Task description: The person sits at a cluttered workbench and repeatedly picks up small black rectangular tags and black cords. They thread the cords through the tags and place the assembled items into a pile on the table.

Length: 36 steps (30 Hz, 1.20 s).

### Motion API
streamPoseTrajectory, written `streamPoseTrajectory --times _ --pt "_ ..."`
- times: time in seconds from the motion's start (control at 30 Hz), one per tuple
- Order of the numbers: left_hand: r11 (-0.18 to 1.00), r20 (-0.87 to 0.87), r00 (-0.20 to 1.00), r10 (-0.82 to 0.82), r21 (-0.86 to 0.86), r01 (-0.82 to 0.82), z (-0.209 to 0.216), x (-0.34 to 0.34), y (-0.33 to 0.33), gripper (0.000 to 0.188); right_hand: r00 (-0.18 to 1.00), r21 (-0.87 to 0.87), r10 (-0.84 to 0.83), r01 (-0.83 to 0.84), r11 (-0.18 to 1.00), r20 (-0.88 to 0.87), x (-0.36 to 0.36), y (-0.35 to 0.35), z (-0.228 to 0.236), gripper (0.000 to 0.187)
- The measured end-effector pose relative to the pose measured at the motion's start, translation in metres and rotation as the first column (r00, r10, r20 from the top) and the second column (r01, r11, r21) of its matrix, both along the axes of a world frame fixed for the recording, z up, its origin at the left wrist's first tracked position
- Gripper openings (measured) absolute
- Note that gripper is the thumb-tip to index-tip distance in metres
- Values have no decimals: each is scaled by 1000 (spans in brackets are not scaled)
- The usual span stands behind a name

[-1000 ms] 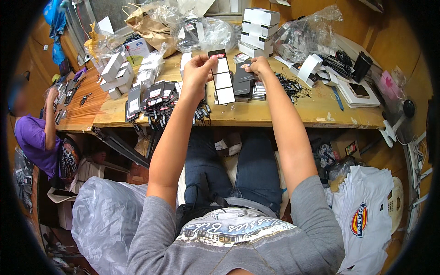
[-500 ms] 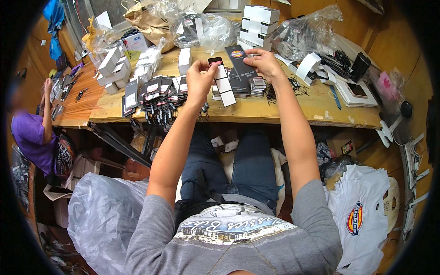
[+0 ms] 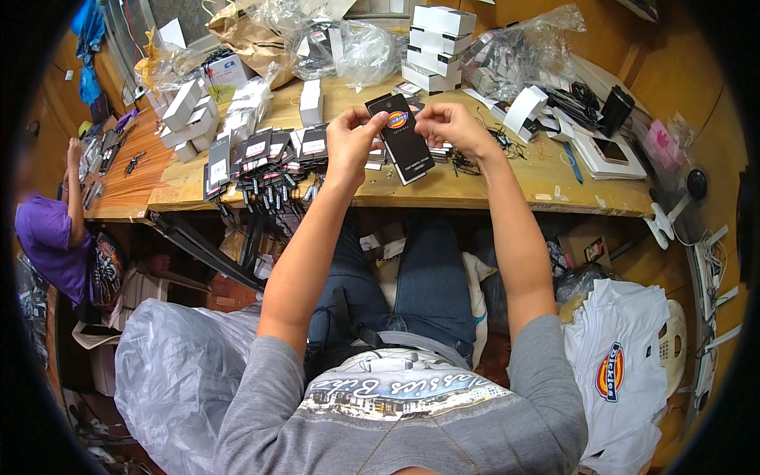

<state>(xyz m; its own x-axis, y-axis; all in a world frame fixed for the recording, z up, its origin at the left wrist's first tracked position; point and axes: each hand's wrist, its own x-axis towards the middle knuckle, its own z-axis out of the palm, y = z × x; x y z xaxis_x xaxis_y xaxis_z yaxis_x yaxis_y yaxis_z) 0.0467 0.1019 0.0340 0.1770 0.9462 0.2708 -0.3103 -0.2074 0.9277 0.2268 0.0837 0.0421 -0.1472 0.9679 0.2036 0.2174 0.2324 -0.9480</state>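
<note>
My left hand [image 3: 354, 146] is closed on a long black hang tag [image 3: 405, 150] with a coloured oval emblem, its thumb pressed on the tag's upper left. The tag is tilted above the table's front part. Another card may lie behind it, but I cannot see one. My right hand [image 3: 453, 129] is beside the tag's upper right edge with thumb and fingers pinched together; what is between them is too small to make out. Left of my left hand lies a pile of black hang tags [image 3: 269, 150] with white labels, their dark cords [image 3: 273, 188] hanging over the table's edge.
White boxes stand in a stack [image 3: 439, 43] at the back and in a heap [image 3: 190, 115] on the left. Clear plastic bags [image 3: 368, 55] lie behind. A phone [image 3: 611, 150] rests on a white box at the right. A person in purple [image 3: 55, 229] sits at far left.
The black tag has moved from my right hand into my left, covering where the white-panelled card was. My right hand now pinches beside it. The whole view has shifted slightly.
</note>
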Motion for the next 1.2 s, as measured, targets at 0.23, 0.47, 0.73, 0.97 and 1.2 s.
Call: streamPoseTrajectory --times 0.23,0.47,0.73,0.97,1.2 --pt "978 27 979 -202 -47 203 -14 -7 -25 12 470 267 -405 333 904 785 49 39 -34 34" --pt "984 122 978 -168 -34 173 -37 -5 -34 10 825 177 -510 480 860 244 47 30 -23 23" --pt "985 126 979 -158 -54 166 -54 6 -59 8 923 286 -384 376 881 -29 -31 -64 -39 22" --pt "971 125 972 -200 -110 214 -62 8 -66 11 798 239 -582 542 806 156 53 -9 -25 10" --pt "935 153 949 -277 -186 303 -55 4 -76 10 364 409 -611 496 766 703 125 71 -43 16"
